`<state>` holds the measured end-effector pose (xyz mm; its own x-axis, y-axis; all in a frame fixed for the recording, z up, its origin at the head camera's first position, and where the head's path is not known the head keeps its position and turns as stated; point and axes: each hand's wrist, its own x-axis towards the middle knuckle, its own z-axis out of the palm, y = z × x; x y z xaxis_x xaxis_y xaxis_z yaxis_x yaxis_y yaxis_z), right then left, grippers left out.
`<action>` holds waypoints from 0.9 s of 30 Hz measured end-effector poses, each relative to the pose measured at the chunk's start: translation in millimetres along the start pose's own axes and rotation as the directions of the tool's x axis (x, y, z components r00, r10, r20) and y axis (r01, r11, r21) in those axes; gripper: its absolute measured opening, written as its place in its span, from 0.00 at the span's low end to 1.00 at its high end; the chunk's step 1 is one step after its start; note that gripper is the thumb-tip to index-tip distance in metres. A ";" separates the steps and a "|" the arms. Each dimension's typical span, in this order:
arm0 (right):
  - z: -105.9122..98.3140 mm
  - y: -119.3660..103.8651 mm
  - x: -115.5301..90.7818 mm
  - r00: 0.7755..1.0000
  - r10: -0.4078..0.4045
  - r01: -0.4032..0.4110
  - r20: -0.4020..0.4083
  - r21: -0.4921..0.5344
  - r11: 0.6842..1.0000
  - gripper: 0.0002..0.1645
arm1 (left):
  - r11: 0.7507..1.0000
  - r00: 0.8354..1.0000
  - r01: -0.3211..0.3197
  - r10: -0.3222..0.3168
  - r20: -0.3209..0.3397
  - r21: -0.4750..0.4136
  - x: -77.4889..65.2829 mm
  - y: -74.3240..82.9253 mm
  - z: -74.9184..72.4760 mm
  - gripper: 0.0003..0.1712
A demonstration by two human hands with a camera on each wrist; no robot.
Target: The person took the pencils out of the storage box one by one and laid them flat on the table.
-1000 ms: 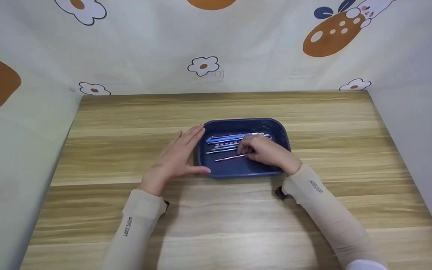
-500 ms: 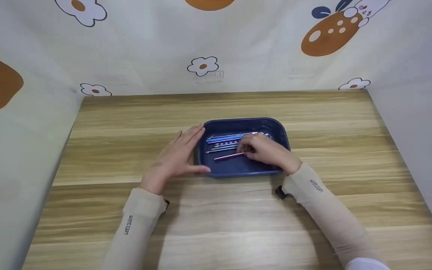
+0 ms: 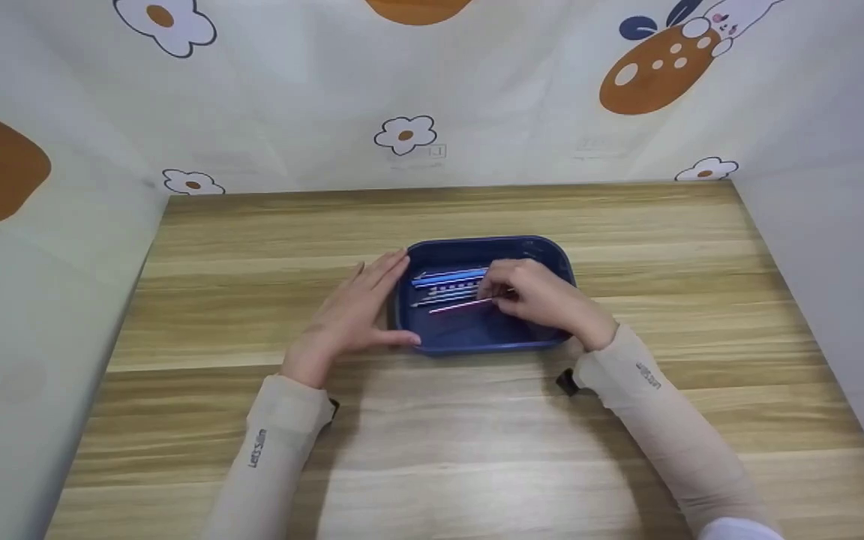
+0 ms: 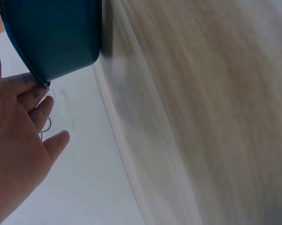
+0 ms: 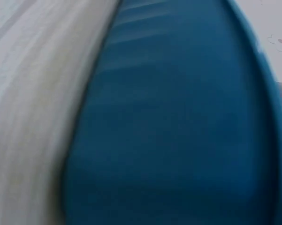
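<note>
A blue plastic tray [image 3: 492, 348] sits on the wooden table. My left hand [image 3: 353, 311] is spread at its left side, the fingers straight against the rim and the thumb at the front left corner. In the left wrist view, fingertips touch the tray's rim from outside. My right hand [image 3: 533, 296] is inside the tray and pinches a thin pink pencil [image 3: 456, 307], whose left end points left. Just behind it lie a blue pen [image 3: 443, 280] and several slim pencils [image 3: 443, 297] in a row, their right ends hidden by my right hand.
The wooden table [image 3: 267, 247] extends around the tray. Pale printed cloth walls [image 3: 289, 112] stand at the back and on both sides. In the right wrist view, the tray's outer wall [image 5: 169, 117] fills most of the frame, blurred.
The pink pencil has shifted slightly toward the back of the tray, closer to the other pencils. My right hand and forearm have moved a little right; my left hand stays in place.
</note>
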<state>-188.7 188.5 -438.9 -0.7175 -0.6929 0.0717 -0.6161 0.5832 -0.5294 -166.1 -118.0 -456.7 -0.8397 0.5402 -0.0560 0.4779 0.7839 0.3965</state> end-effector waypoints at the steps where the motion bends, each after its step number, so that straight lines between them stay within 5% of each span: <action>1: -2.3 -1.0 -1.3 1.000 0.001 -0.001 -0.004 0.000 1.000 0.11 | 1.000 1.000 0.001 -0.001 -0.001 0.002 0.2 0.0 0.0 0.70; 18: -35.2 -20.7 -23.8 0.985 -0.120 0.121 -0.122 -0.004 0.993 0.12 | 1.000 1.000 0.008 -0.008 0.002 0.002 1.0 1.0 0.5 0.71; 27: -46.8 -13.3 -52.6 0.973 -0.131 0.128 -0.190 -0.028 0.991 0.14 | 1.000 1.000 -0.006 0.006 -0.005 0.007 0.8 0.0 1.3 0.70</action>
<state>-158.0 237.0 -396.0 -0.6791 -0.6702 0.2995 -0.7117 0.5013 -0.4921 -166.4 -117.1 -457.8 -0.8379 0.5436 -0.0494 0.4848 0.7827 0.3904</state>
